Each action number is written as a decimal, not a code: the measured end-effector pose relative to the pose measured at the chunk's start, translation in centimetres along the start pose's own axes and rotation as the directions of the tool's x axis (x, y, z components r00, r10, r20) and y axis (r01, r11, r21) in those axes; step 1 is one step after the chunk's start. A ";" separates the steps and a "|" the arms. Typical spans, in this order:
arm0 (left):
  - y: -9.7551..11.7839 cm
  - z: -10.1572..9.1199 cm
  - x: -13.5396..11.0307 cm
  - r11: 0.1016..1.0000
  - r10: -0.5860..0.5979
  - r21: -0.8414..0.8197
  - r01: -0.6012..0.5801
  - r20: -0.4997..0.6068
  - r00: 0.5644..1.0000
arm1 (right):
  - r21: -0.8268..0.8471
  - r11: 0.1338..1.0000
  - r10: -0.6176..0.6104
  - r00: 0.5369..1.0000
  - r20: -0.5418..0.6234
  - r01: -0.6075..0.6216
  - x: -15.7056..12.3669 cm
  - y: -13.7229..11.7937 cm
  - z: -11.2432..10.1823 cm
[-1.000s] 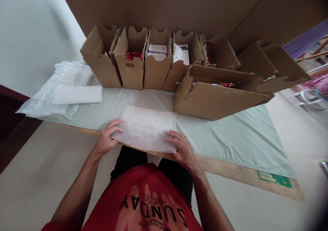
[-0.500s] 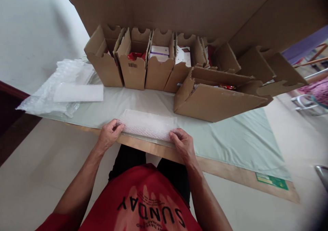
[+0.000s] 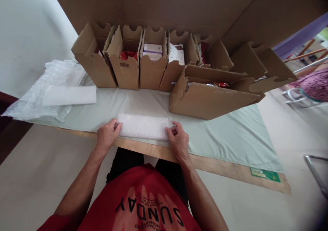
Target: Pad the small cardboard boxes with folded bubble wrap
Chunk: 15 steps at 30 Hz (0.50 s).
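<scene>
A sheet of bubble wrap (image 3: 143, 126), folded into a narrow white strip, lies on the pale green cloth (image 3: 220, 138) near the table's front edge. My left hand (image 3: 106, 138) pinches the strip's left end, fingers closed on it. The strip's right end is gripped by my right hand (image 3: 178, 140), with the thumb on top. Both hands rest at the table edge.
A row of open cardboard boxes (image 3: 133, 62) holding small packets stands behind the strip. A larger cardboard box (image 3: 210, 101) lies to the right. A pile of bubble wrap with a folded white strip (image 3: 68, 95) on top sits at the left. Bare wooden table edge (image 3: 230, 171) runs along the front.
The bubble wrap sheet, spread flat a second ago, has been folded away from me into a narrow strip. Both hands moved forward with the fold and now grip its ends.
</scene>
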State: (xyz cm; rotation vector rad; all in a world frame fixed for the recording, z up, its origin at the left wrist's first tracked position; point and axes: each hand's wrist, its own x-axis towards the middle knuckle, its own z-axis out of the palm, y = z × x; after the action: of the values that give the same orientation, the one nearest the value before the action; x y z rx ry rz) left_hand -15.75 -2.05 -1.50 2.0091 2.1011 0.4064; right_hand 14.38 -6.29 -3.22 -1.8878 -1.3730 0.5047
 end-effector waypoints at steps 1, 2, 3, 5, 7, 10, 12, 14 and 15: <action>0.1 0.0 -0.1 1.000 -0.007 0.015 0.007 -0.001 1.000 | -0.060 0.998 -0.013 1.000 -0.013 0.012 0.0 0.0 0.2; 0.2 0.0 -0.1 1.000 -0.017 0.024 0.017 -0.005 1.000 | -0.115 0.993 -0.034 0.999 -0.026 0.031 0.0 0.1 0.4; 0.3 0.0 -0.2 0.999 -0.027 0.027 0.028 -0.014 1.000 | -0.160 0.985 -0.066 0.997 -0.041 0.058 -0.1 0.1 0.6; 0.4 -0.1 -0.3 0.999 -0.042 0.022 0.043 -0.046 0.998 | -0.227 0.965 -0.152 0.985 -0.078 0.130 -0.3 0.2 0.6; 0.4 -0.2 -0.3 0.999 -0.041 0.014 0.042 -0.077 0.996 | -0.281 0.940 -0.234 0.966 -0.112 0.195 -0.5 0.4 0.3; 0.3 -0.5 -0.4 0.999 -0.029 0.013 0.031 -0.087 0.996 | -0.341 0.917 -0.258 0.961 -0.103 0.209 -0.4 0.7 -0.1; 0.2 -0.7 -0.2 0.999 -0.035 0.026 0.037 -0.057 0.998 | -0.352 0.918 -0.214 0.976 -0.047 0.184 0.0 0.7 -0.2; 0.2 -0.8 0.1 0.997 -0.060 0.043 0.060 -0.001 0.998 | -0.361 0.921 -0.145 0.989 0.030 0.146 0.6 0.6 -0.1; 0.2 -0.9 0.3 0.996 -0.078 0.050 0.077 0.033 0.996 | -0.367 0.922 -0.110 0.992 0.066 0.127 0.9 0.5 0.0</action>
State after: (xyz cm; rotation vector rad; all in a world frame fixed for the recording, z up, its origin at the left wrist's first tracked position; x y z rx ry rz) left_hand -15.87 -1.80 -0.53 1.9387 2.1800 0.3080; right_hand 15.01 -5.56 -3.46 -2.0809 -1.6949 0.2370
